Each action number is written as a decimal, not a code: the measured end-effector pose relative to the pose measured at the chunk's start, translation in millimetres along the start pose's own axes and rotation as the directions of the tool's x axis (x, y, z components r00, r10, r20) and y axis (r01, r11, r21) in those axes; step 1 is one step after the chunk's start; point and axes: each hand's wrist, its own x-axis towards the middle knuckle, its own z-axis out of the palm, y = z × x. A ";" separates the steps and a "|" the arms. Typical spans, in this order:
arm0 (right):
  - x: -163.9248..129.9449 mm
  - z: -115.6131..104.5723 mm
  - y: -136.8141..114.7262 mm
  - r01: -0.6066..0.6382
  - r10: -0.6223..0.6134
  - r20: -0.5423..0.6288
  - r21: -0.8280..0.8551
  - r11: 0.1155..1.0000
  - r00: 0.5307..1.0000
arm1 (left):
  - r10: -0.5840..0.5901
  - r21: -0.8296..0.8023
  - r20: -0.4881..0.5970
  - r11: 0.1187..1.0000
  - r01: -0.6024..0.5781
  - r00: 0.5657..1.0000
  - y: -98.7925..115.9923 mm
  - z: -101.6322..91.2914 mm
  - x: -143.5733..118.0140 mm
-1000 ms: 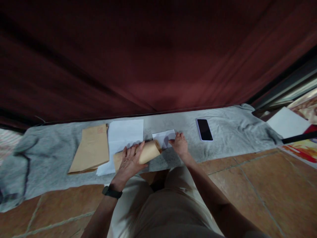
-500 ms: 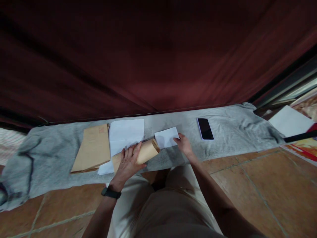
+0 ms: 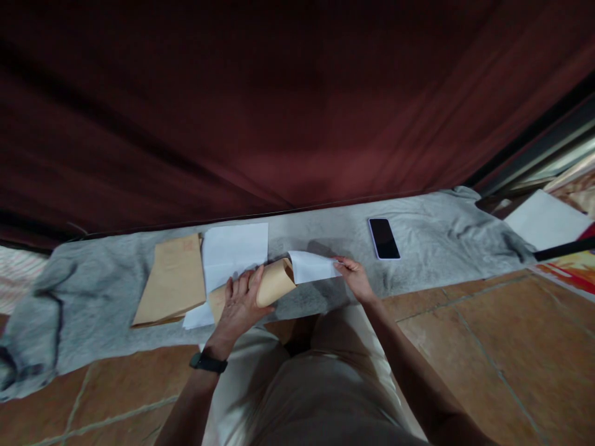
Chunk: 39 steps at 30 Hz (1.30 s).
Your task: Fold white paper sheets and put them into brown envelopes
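A brown paper envelope (image 3: 274,284) bulges open at its right end, with my left hand (image 3: 242,300) wrapped over its middle. Between the fingertips of my right hand (image 3: 354,276) is the right end of a folded white sheet of paper (image 3: 312,267). The sheet curves slightly, and its left end is at the envelope's mouth; whether its edge is inside I cannot tell. White sheets (image 3: 236,248) lie partly beneath my left hand and the envelope. Left of them rests a stack of brown envelopes (image 3: 175,275).
A phone (image 3: 384,239) lies to the right on the grey cloth (image 3: 432,241) covering the narrow surface. Behind it hangs a dark red curtain (image 3: 297,124). Another white sheet (image 3: 547,220) and a black bar (image 3: 564,251) are at the far right. Tiled floor (image 3: 465,328) runs in front.
My right hand has moved slightly right and lower, tilting and bending the folded sheet, whose left end now meets the envelope's mouth. My left hand keeps its hold on the envelope.
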 end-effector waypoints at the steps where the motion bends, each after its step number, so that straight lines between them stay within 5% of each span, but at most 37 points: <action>1: -1.1 0.2 -0.2 0.022 -0.022 0.009 -0.038 0.999 1.000 | 0.001 0.001 -0.001 1.000 -0.001 1.000 0.3 -0.1 0.1; 12: 2.4 -6.6 -8.5 0.112 -0.083 0.169 -0.168 0.980 0.982 | 0.059 -0.013 0.018 0.998 -0.059 0.998 -0.4 -1.4 0.2; 19: 4.4 0.8 -10.1 0.098 -0.078 0.125 -0.166 0.981 0.989 | 0.113 -0.048 0.054 0.993 -0.110 0.992 -2.7 -0.8 0.6; 28: -13.7 26.7 -6.1 0.122 -0.087 0.177 -0.193 0.974 0.980 | 0.079 -0.051 0.015 0.996 -0.078 0.997 7.7 -2.1 5.8; 39: -31.7 65.0 -8.1 0.314 -0.281 0.146 -0.317 0.895 0.949 | 0.165 -0.002 -0.059 0.986 -0.166 0.984 17.6 -3.8 10.8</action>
